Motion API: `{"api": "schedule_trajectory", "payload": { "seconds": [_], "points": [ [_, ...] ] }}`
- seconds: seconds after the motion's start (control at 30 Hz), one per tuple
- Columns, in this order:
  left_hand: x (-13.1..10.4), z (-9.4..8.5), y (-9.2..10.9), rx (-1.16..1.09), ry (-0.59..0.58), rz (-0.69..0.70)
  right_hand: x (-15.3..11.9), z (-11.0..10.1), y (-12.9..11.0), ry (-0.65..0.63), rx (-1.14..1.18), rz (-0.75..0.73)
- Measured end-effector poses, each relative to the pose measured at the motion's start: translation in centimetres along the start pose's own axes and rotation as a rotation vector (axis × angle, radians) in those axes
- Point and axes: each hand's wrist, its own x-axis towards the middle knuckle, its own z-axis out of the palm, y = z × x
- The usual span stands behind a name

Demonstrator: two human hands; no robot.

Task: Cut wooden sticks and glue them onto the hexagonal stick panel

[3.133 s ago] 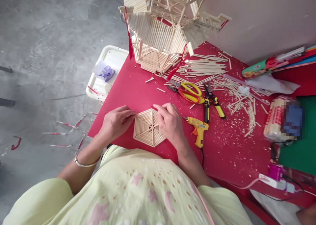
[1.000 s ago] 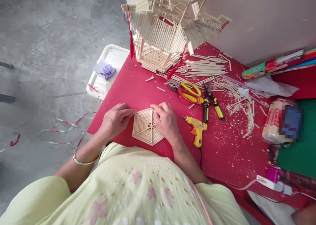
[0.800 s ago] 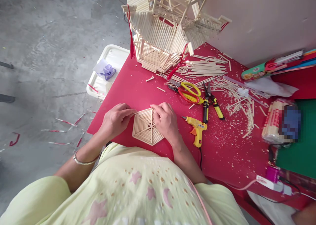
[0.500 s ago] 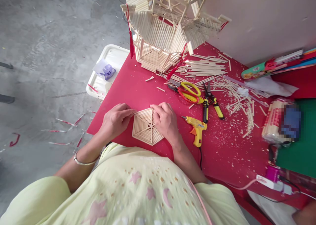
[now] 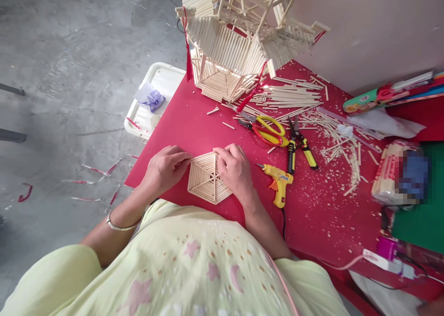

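Observation:
A hexagonal panel of pale wooden sticks (image 5: 208,179) lies on the red tabletop (image 5: 166,136) close to my body. My left hand (image 5: 166,169), thumb and fingers pinched together, meets the panel's upper left corner. At the top and right edge, my right hand (image 5: 233,168) pinches the panel with thumb and index finger, its palm hiding part of the right side. Right of my right hand lies a yellow glue gun (image 5: 278,182), its nozzle pointing left.
A large stick-built structure (image 5: 236,43) with red tassels stands at the back. Yellow-and-red pliers (image 5: 268,130), black-and-yellow cutters (image 5: 298,145) and loose sticks (image 5: 291,95) lie mid-table. At right are a stick bundle (image 5: 385,175) and a power strip (image 5: 376,259).
The whole view has shifted slightly, so everything sits a little further right. Both hands keep the same hold at the panel's corners.

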Motion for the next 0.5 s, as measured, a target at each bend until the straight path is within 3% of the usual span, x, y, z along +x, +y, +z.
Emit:
{"api": "schedule_trajectory", "payload": {
  "seconds": [0.5],
  "points": [
    [0.02,0.09,0.08,-0.002,0.003,-0.031,0.0,0.02,-0.03,0.003,-0.003,-0.006]
  ]
}}
